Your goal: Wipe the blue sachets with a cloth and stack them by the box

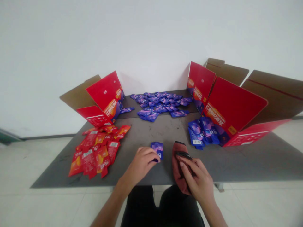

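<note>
My left hand (142, 164) pinches a small purple sachet (157, 148) near the table's front edge, fingers closed on its lower end. My right hand (195, 179) lies on a dark red pouch (177, 157) with a black opening, fingers curled over it at the front edge. A pile of red sachets (97, 151) lies to the left. A loose heap of purple sachets (161, 104) covers the back middle of the dark grey table (248, 160). More purple sachets (201, 130) are stacked at the mouth of the right box.
An open red cardboard box (104, 101) lies on its side at the back left. A larger open red box (232, 113) lies at the right, its brown flaps spread. A white wall stands behind. My dark-trousered knees are under the table's front edge.
</note>
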### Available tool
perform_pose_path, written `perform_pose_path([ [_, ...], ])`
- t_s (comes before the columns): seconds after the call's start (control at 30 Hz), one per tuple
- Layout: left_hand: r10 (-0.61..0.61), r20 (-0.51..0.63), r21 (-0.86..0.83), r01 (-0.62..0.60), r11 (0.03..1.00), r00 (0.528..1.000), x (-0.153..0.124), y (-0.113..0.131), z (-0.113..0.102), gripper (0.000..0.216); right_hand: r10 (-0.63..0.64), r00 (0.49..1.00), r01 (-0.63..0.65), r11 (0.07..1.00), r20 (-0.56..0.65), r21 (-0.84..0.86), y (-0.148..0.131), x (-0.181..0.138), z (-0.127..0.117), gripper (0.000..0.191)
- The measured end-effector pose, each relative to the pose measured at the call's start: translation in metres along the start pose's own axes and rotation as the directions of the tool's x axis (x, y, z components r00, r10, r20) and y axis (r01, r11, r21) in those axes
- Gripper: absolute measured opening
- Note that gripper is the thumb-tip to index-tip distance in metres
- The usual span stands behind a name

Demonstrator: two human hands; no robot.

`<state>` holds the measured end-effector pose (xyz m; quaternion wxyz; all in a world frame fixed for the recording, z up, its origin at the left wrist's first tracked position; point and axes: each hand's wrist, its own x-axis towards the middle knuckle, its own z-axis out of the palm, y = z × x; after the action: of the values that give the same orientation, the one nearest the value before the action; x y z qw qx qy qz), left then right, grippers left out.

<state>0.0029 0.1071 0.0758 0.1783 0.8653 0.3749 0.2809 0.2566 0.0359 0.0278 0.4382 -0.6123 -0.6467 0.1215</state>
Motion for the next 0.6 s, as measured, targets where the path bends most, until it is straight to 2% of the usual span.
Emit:
perform_pose_path([
  [0.1,0.003,0.095,0.098,-0.013,0.995,0.995,-0.031,-0.004,0.014,0.019,0.017,1.000,-0.017,1.000,0.001,-0.004,-0.002,0.000,0.000,0.028],
  [0.2,-0.039,0.032,0.214,0.032,0.976,0.999,-0.055,0.001,0.023,0.034,0.028,1.000,-0.028,1.000,0.006,-0.005,-0.003,-0.002,0.001,0.028],
  [0.33,-0.008,-0.054,0.288,0.024,0.957,0.998,-0.075,0.011,0.032,0.035,0.040,0.997,-0.041,0.999,0.067,0.021,0.000,0.006,-0.002,0.028],
  [0.43,0.037,-0.055,0.314,-0.018,0.949,0.998,-0.086,0.011,0.038,0.038,-0.033,0.989,0.022,0.997,0.147,0.077,-0.003,0.028,-0.009,0.028],
  [0.5,0.061,-0.043,0.322,-0.044,0.946,0.997,-0.091,0.010,0.040,0.040,-0.109,0.984,0.098,0.992,0.139,0.082,-0.013,0.046,-0.010,0.028],
  [0.57,0.070,-0.042,0.323,-0.053,0.945,0.997,-0.094,0.009,0.043,0.043,-0.191,0.969,0.183,0.981,0.155,0.063,-0.029,0.060,-0.004,0.029],
  [0.6,0.067,-0.045,0.321,-0.049,0.946,0.997,-0.095,0.008,0.044,0.043,-0.242,0.949,0.236,0.970,0.202,0.053,-0.038,0.064,0.003,0.030],
])
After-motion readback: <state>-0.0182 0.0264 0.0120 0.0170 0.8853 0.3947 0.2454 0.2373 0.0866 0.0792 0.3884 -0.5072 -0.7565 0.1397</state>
